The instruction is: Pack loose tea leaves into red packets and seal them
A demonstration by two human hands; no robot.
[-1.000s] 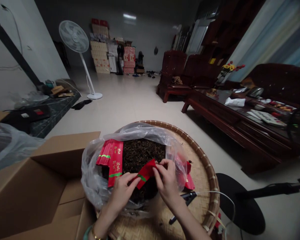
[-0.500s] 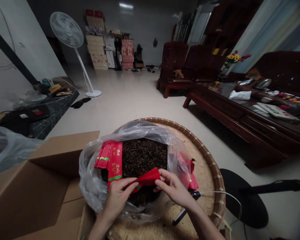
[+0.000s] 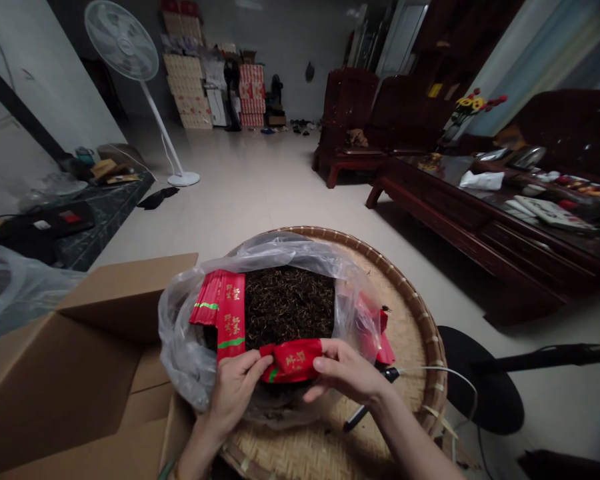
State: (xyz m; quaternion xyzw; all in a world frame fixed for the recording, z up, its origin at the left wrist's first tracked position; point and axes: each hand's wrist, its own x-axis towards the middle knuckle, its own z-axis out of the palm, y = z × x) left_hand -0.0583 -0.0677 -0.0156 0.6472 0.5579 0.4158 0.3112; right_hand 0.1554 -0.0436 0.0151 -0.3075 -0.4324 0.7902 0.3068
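Observation:
Between my two hands is a small red tea packet (image 3: 296, 361) with gold characters and a green stripe, held level over the loose dark tea (image 3: 290, 303). My left hand (image 3: 240, 383) pinches its left end. At the other end, my right hand (image 3: 347, 370) grips it with the thumb in front and fingers behind. The tea lies in a clear plastic bag (image 3: 180, 363) with its mouth spread wide. Several flat red packets (image 3: 231, 313) rest on the bag's left side. More red packets (image 3: 380, 333) lie to the right, partly behind the plastic.
Under the bag is a round woven bamboo tray (image 3: 405, 293). On it lies a black pen-like tool (image 3: 370, 400) with a white cord. An open cardboard box (image 3: 80, 373) stands at the left. Farther off are a white fan (image 3: 125, 47) and a dark wooden table (image 3: 455, 220).
The packet has turned so its printed face shows toward me, and it looks fuller and wider. My right hand has shifted slightly with it; the whole view has tilted a little.

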